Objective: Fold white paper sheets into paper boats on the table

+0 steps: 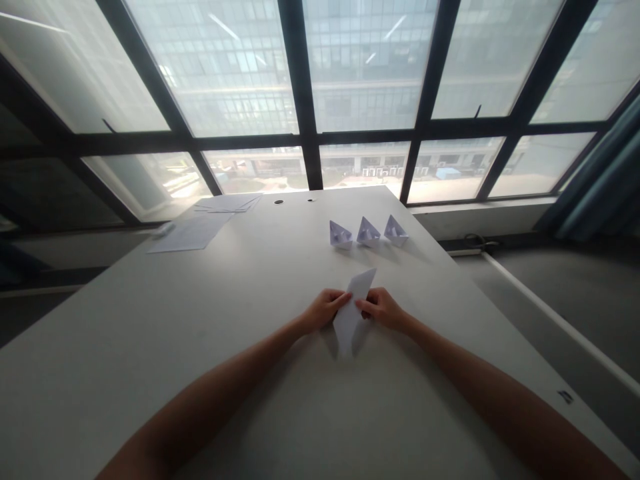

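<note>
Both my hands pinch a folded white paper [353, 313] just above the table's middle. My left hand [326, 308] grips its left edge with fingers closed. My right hand [381, 308] grips the right edge the same way. The paper stands tilted, its upper corner pointing away from me. Beyond it, three finished paper boats [369, 233] sit in a row on the table.
The grey table [200, 347] reaches to a wall of large windows. Flat paper sheets [193, 232] and a small stack [227, 202] lie at the far left. Two round holes [294, 200] are at the far edge. The table's right edge drops to the floor.
</note>
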The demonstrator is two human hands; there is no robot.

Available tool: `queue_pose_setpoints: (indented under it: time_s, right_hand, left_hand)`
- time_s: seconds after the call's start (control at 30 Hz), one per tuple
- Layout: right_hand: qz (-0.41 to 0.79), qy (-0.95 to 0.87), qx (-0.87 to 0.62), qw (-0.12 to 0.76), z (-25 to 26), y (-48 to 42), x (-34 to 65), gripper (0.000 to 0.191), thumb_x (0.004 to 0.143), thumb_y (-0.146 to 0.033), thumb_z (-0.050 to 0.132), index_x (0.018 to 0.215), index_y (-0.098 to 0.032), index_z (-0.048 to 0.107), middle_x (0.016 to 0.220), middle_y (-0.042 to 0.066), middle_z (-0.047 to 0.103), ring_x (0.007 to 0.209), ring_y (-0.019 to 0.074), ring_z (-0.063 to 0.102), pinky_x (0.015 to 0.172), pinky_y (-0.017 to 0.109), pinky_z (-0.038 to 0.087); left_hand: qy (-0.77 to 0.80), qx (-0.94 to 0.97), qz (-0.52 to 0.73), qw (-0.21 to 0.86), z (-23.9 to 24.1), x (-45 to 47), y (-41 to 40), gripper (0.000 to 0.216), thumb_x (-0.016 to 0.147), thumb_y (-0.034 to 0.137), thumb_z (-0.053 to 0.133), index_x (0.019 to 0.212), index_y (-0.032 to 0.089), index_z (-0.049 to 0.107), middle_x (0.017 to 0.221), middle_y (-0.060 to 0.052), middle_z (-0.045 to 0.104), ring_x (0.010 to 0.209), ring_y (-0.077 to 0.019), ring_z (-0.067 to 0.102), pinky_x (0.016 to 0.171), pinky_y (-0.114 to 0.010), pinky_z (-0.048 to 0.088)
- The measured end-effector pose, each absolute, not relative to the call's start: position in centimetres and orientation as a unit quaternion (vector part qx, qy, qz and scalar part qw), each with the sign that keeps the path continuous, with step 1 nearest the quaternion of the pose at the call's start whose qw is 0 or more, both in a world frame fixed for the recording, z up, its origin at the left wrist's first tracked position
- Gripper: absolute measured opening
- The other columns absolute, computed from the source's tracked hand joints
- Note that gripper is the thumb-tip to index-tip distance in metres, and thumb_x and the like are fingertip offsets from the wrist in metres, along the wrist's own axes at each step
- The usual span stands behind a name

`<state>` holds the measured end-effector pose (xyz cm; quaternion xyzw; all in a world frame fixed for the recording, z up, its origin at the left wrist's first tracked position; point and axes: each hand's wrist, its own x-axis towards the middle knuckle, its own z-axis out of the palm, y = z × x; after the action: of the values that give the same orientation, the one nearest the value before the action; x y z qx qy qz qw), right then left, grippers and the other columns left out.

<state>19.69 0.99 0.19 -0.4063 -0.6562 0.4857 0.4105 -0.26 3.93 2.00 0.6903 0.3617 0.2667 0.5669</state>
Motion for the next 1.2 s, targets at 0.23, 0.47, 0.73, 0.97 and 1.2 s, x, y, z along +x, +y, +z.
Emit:
queue_pose_setpoints:
  time_s: [0.23, 0.47, 0.73, 0.97, 1.2]
  right_hand:
    - [0.448, -0.606, -0.442, 0.486, 0.24, 1.00, 19.55, 0.040, 0.079, -0.051, 0.063, 0.058, -0.017, 0.057, 0.052, 0.000, 0.055, 0.050, 0.0114, 0.046, 0.049, 0.024, 0.035]
    - [0.430, -0.533, -0.474, 0.553, 0.55, 1.23, 19.46, 0.041, 0.077, -0.054, 0.063, 0.059, -0.018, 0.054, 0.051, 0.000, 0.054, 0.048, 0.0118, 0.044, 0.047, 0.026, 0.033]
    - [0.438, -0.594, -0.453, 0.500, -0.40, 1.43, 19.56, 0.044, 0.083, -0.055, 0.059, 0.059, -0.019, 0.049, 0.051, -0.003, 0.045, 0.048, 0.0098, 0.037, 0.047, 0.025, 0.028]
    - [0.454, -0.711, -0.390, 0.369, 0.40, 0.67, 19.47, 0.042, 0.086, -0.054, 0.055, 0.067, -0.017, 0.053, 0.060, -0.003, 0.044, 0.056, 0.0101, 0.036, 0.049, 0.023, 0.026]
    - [0.482, -0.719, -0.372, 0.335, 0.35, 0.67, 19.63, 0.045, 0.087, -0.055, 0.055, 0.064, -0.016, 0.054, 0.059, -0.003, 0.045, 0.054, 0.0089, 0.035, 0.049, 0.023, 0.025]
  left_hand:
    - [0.355, 0.723, 0.243, 0.541, 2.00, -0.27, 3.88, 0.058, 0.080, 0.067, 0.060, 0.076, 0.009, 0.071, 0.060, -0.003, 0.060, 0.052, -0.0119, 0.049, 0.049, -0.022, 0.034]
    - [0.380, 0.711, 0.221, 0.550, 2.10, -0.41, 3.81, 0.065, 0.080, 0.073, 0.054, 0.060, 0.012, 0.064, 0.048, -0.001, 0.050, 0.044, -0.0095, 0.041, 0.044, -0.022, 0.029]
    - [0.330, 0.702, 0.207, 0.596, 2.35, -0.62, 3.81, 0.056, 0.076, 0.066, 0.066, 0.076, 0.010, 0.071, 0.063, -0.005, 0.062, 0.054, -0.0126, 0.051, 0.053, -0.023, 0.037]
    - [0.340, 0.696, 0.215, 0.595, 2.22, -0.73, 3.90, 0.057, 0.075, 0.066, 0.066, 0.068, 0.009, 0.070, 0.062, -0.004, 0.061, 0.055, -0.0118, 0.049, 0.051, -0.022, 0.036]
    - [0.399, 0.662, 0.261, 0.579, 1.78, -0.66, 4.15, 0.061, 0.074, 0.069, 0.065, 0.060, 0.011, 0.061, 0.049, 0.002, 0.047, 0.045, -0.0069, 0.036, 0.044, -0.021, 0.024]
